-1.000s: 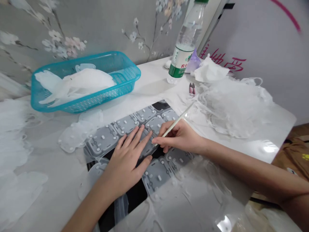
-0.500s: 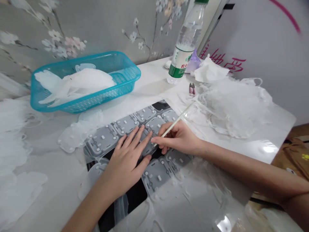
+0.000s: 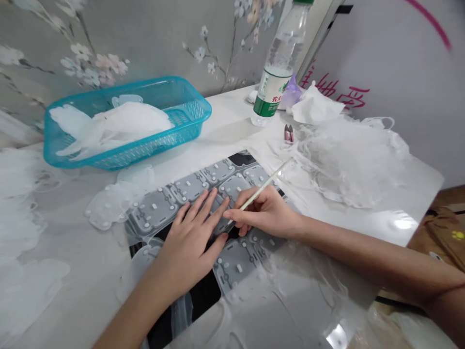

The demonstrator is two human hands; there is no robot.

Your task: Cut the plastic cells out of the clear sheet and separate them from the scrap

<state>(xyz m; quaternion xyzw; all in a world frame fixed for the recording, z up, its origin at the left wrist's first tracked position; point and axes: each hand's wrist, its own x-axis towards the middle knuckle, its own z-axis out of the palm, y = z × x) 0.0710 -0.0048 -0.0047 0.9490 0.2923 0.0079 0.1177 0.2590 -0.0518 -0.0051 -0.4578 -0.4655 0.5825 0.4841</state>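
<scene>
A translucent moulded sheet (image 3: 236,261) of rounded pieces with small white pegs lies over a black surface (image 3: 207,291). My left hand (image 3: 194,237) rests on it, palm down with the fingers spread. Just right of it, my right hand (image 3: 263,213) is closed in a pen grip around a thin pale stick (image 3: 267,183). The stick slants, its upper end pointing up and right. Its lower tip meets the sheet close to my left index finger and thumb; the exact contact is hard to see.
A blue plastic basket (image 3: 127,157) with translucent pieces stands at the back left. Right of it are a water bottle (image 3: 272,92), small snips (image 3: 288,134) and a heap of clear scraps (image 3: 356,160). Loose translucent pieces (image 3: 116,198) lie left of the sheet, more (image 3: 29,291) at the table's left edge.
My right hand and the stick have shifted slightly left and down along the sheet. My left hand stays in place.
</scene>
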